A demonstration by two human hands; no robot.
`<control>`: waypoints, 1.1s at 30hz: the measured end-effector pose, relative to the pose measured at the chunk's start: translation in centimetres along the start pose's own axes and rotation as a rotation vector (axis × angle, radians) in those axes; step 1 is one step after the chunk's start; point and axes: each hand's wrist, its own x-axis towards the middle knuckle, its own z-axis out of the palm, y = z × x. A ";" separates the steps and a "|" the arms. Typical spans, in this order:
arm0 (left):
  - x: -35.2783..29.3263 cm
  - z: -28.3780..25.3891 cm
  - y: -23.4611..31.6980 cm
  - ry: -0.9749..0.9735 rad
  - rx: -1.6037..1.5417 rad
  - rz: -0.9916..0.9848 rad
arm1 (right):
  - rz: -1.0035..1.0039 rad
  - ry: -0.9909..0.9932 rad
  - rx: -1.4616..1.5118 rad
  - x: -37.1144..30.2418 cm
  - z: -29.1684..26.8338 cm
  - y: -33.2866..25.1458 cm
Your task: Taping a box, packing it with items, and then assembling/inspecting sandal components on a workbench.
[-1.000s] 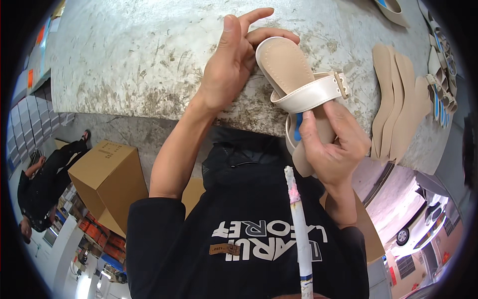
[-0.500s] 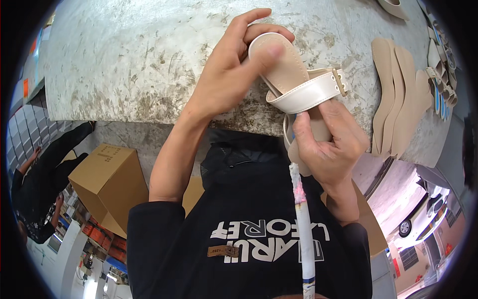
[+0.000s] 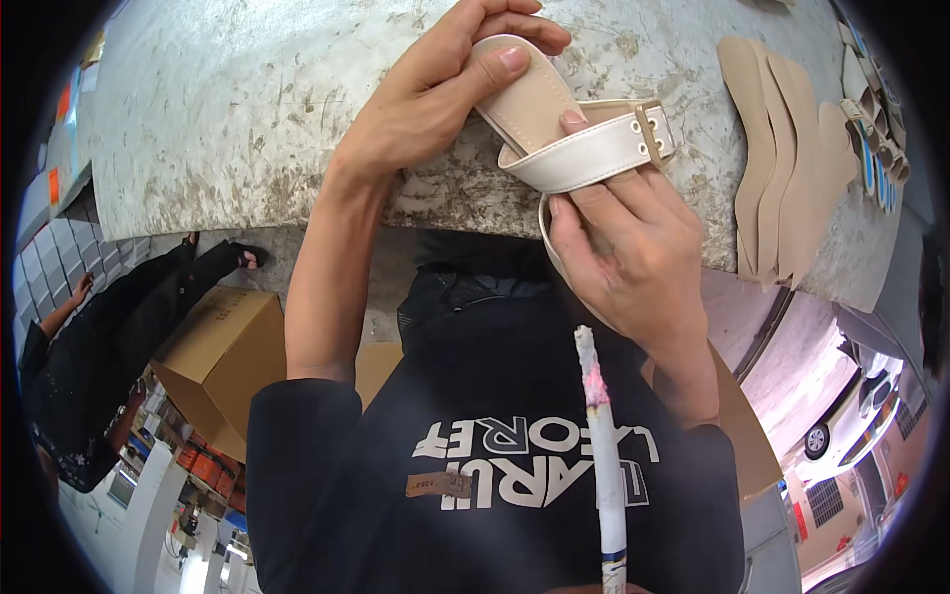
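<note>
Held over the front edge of the worktable is a sandal (image 3: 529, 107) with a beige stitched insole and a wide white strap (image 3: 584, 158). The strap carries eyelets and a brass-coloured buckle (image 3: 649, 134). At the sandal's far rounded end, my left hand (image 3: 421, 104) grips it, thumb flat on the insole and the other fingers behind. My right hand (image 3: 633, 238) is closed on the near part below the strap. One of its fingertips shows above the strap, against the insole. The right palm covers much of the sandal's near end.
The stained pale worktable (image 3: 247, 129) spans the top. Several beige foot-shaped pieces (image 3: 782, 168) lie at its right, beside sandal parts (image 3: 876, 148). A cardboard box (image 3: 223, 361) and another person (image 3: 99, 346) are at left. A lit cigarette (image 3: 604, 445) crosses the lower middle.
Both hands and the sandal have shifted slightly up and left in the picture. The left thumb now rests flat on the insole. A right fingertip has appeared above the strap.
</note>
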 end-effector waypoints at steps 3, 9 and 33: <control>-0.1 0.3 0.5 -0.004 0.004 -0.022 | 0.092 -0.088 -0.016 0.1 -0.5 -1.0; -0.7 -0.6 0.1 -0.003 0.049 -0.012 | 0.008 -0.371 -0.207 -3.2 -7.7 -4.7; -11.5 13.4 -1.0 0.559 -0.292 -0.130 | -0.144 -0.048 -0.230 -6.0 -1.1 -1.3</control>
